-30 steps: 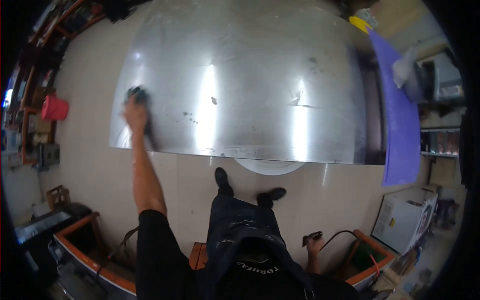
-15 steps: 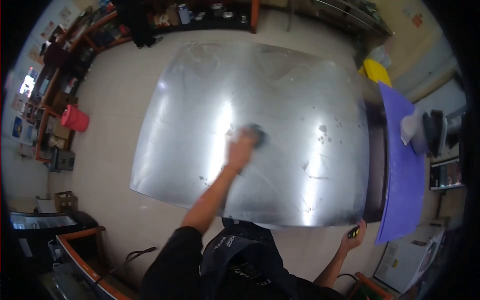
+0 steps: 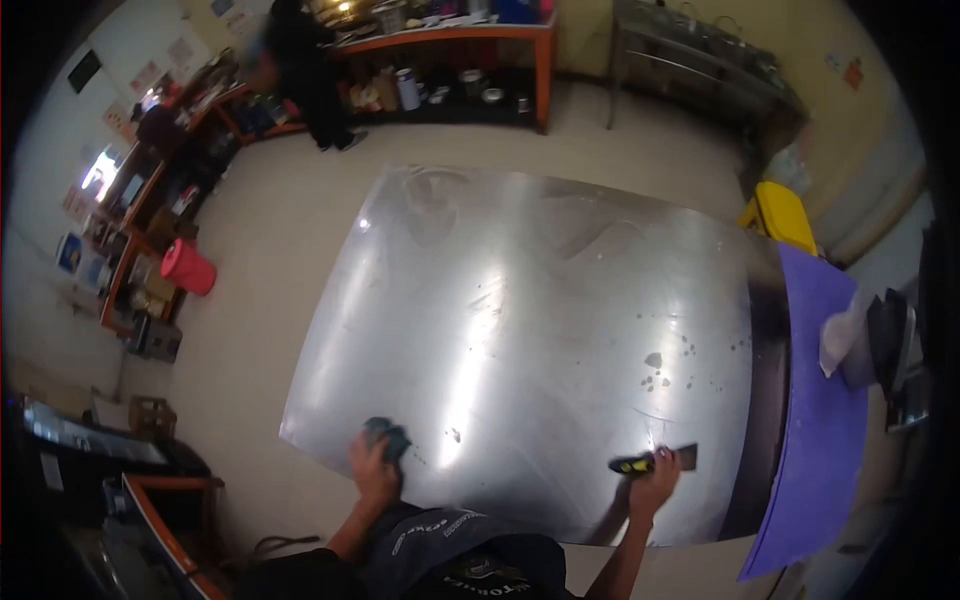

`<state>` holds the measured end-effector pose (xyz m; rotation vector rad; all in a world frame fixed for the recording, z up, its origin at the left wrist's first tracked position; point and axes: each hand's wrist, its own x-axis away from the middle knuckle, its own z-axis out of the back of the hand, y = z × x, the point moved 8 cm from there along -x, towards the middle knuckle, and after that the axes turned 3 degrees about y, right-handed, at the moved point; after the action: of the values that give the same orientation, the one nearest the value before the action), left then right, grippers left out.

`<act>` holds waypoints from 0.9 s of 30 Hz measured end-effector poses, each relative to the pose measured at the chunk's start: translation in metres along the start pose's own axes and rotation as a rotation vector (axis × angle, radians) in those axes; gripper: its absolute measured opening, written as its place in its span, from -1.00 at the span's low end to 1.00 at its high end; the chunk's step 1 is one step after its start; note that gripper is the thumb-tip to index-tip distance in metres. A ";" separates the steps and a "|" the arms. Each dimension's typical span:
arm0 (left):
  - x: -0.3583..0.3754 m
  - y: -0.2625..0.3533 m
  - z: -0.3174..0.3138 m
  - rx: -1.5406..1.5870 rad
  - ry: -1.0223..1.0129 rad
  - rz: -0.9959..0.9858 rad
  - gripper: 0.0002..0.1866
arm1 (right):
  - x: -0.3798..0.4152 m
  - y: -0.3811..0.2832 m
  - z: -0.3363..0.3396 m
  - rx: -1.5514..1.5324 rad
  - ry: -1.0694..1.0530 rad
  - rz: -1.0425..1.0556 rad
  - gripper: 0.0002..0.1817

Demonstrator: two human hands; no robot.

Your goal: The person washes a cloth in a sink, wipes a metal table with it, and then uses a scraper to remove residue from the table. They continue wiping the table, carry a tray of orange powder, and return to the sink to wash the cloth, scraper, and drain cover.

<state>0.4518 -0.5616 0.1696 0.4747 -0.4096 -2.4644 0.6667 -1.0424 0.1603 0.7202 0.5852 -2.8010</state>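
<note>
A large shiny metal sheet (image 3: 560, 380) with water drops and smears fills the middle of the view. On its near left part, my left hand (image 3: 372, 472) is closed around a dark green cloth (image 3: 388, 438), which lies against the sheet. Over the near right part, my right hand (image 3: 655, 488) grips a scraper with a black and yellow handle (image 3: 630, 466). Its flat dark blade (image 3: 688, 457) points to the right. Several wet spots (image 3: 655, 360) lie on the sheet beyond that hand.
A purple board (image 3: 815, 400) stands along the right side, near a yellow plastic object (image 3: 783, 217). A red bucket (image 3: 188, 267) is on the floor at left. At the back, a person in dark clothes (image 3: 305, 75) is beside an orange-framed workbench (image 3: 450, 38).
My left hand has drawn the cloth from the sheet's middle to its near left. My right hand has moved from the near edge over the sheet with the scraper. The view has tilted up.
</note>
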 end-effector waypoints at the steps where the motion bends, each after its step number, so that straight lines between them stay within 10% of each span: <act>1: -0.023 0.035 -0.017 0.085 -0.102 -0.130 -0.60 | -0.010 -0.020 -0.007 -0.041 -0.002 -0.027 -0.71; 3: -0.081 0.134 -0.054 0.258 -0.278 -0.509 -0.56 | -0.030 -0.104 -0.016 -0.181 0.096 -0.098 -0.73; 6: -0.111 0.172 -0.102 0.819 -0.473 -0.592 -0.70 | -0.021 -0.208 -0.070 -0.538 -0.483 -0.384 -0.69; 8: -0.116 0.150 -0.135 1.040 -0.834 -0.147 -0.68 | -0.002 -0.250 -0.085 -0.612 -0.340 -0.449 -0.69; 14: -0.203 0.052 0.068 0.661 -0.271 -0.780 -0.77 | 0.059 -0.324 -0.076 -1.238 0.194 -0.781 -0.86; 15: -0.224 0.030 0.089 0.722 -0.163 -0.836 -0.76 | 0.047 -0.340 -0.051 -1.093 0.202 -0.666 -0.85; 18: -0.255 -0.025 0.088 0.982 -0.848 -0.283 -0.73 | 0.013 -0.390 0.018 -0.756 0.063 -0.492 -0.83; 24: -0.239 -0.055 0.098 0.962 -0.949 -0.389 -0.70 | -0.018 -0.449 0.081 -0.297 -0.020 -0.381 -0.87; 27: -0.250 -0.086 0.043 0.762 -0.954 -0.377 -0.77 | 0.001 -0.446 0.031 0.449 -0.121 -0.310 -0.56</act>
<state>0.5821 -0.3362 0.2343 -0.4473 -1.8032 -2.6756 0.5298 -0.6520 0.3306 0.5617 0.0389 -3.2840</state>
